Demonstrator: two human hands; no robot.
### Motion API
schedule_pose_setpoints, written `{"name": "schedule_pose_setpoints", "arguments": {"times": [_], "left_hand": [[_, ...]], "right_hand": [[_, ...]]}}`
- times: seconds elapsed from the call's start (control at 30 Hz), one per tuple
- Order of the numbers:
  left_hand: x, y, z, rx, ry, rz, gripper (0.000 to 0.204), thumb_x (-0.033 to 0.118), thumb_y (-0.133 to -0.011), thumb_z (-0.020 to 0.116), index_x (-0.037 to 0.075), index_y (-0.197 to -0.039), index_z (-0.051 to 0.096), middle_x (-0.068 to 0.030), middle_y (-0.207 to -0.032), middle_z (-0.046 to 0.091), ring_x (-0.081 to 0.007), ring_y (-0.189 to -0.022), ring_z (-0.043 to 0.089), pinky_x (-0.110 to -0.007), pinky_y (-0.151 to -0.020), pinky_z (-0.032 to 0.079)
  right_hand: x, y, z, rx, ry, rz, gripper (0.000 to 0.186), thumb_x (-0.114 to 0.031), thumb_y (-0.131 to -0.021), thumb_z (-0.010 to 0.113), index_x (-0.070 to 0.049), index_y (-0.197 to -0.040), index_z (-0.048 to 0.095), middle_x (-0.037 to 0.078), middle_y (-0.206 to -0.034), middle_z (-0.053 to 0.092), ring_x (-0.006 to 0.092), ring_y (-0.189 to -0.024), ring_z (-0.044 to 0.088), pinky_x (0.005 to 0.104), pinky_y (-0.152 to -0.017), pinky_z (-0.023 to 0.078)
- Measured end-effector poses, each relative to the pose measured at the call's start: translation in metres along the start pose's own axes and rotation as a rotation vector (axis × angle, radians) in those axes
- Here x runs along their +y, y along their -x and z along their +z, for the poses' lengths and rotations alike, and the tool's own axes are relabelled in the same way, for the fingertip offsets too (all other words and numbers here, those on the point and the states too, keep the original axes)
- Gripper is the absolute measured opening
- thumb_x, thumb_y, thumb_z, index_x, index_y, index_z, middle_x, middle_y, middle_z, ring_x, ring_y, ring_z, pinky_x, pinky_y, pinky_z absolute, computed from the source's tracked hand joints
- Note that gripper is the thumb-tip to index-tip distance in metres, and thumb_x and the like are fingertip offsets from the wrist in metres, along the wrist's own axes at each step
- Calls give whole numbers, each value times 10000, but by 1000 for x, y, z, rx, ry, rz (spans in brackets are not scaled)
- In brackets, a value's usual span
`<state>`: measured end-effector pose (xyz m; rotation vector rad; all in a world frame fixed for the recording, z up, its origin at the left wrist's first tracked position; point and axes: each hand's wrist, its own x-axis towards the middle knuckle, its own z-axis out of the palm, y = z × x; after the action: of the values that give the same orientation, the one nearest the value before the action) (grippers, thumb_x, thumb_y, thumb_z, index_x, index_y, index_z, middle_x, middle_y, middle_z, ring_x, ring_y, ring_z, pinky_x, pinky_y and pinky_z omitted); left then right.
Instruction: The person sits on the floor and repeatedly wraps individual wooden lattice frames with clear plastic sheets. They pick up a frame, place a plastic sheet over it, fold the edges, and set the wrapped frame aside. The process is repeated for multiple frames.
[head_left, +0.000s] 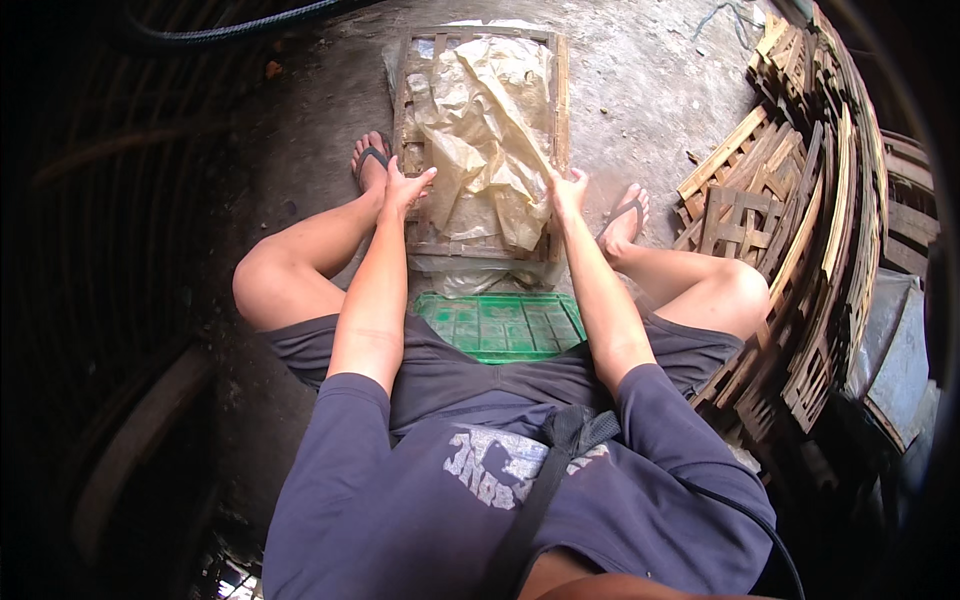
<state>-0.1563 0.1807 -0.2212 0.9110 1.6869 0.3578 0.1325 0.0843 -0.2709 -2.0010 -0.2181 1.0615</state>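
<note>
A slatted wooden crate (560, 95) rests on the ground between my feet. Crumpled, yellowish plastic sheeting (490, 130) spreads over its top. My left hand (406, 187) is at the crate's left side, thumb held apart from the fingers, with nothing seen in it. At the right side, my right hand (568, 192) pinches the edge of the sheeting, which is drawn taut toward it in a fold. More clear plastic (470, 278) sticks out beneath the crate's near end.
A green plastic crate (500, 325) sits under me, just short of the wooden one. Wooden slatted panels (800, 230) are stacked in a curved heap at the right, beside a grey sheet-like piece (893, 340). A dark cable (240, 30) crosses the upper left.
</note>
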Motion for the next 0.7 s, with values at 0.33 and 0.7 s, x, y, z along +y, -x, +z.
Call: {"name": "schedule_pose_setpoints", "arguments": {"times": [0.33, 0.7], "left_hand": [[-14, -13, 5, 164, -394, 101, 964, 86, -689, 692, 59, -1426, 72, -179, -912, 650, -225, -789, 634, -332, -793, 494], [-43, -19, 4, 310, -309, 92, 775, 100, -657, 676, 63, -1343, 317, -155, -990, 631, -256, -967, 599, -355, -896, 430]], "right_hand": [[19, 8, -16, -128, 236, -147, 709, -26, -719, 679, -31, -1299, 271, 134, -921, 622, 163, -764, 592, 291, -660, 487], [27, 22, -14, -157, 101, -38, 667, -20, -682, 711, -23, -1257, 373, 181, -1044, 594, 207, -889, 594, 324, -765, 492]]}}
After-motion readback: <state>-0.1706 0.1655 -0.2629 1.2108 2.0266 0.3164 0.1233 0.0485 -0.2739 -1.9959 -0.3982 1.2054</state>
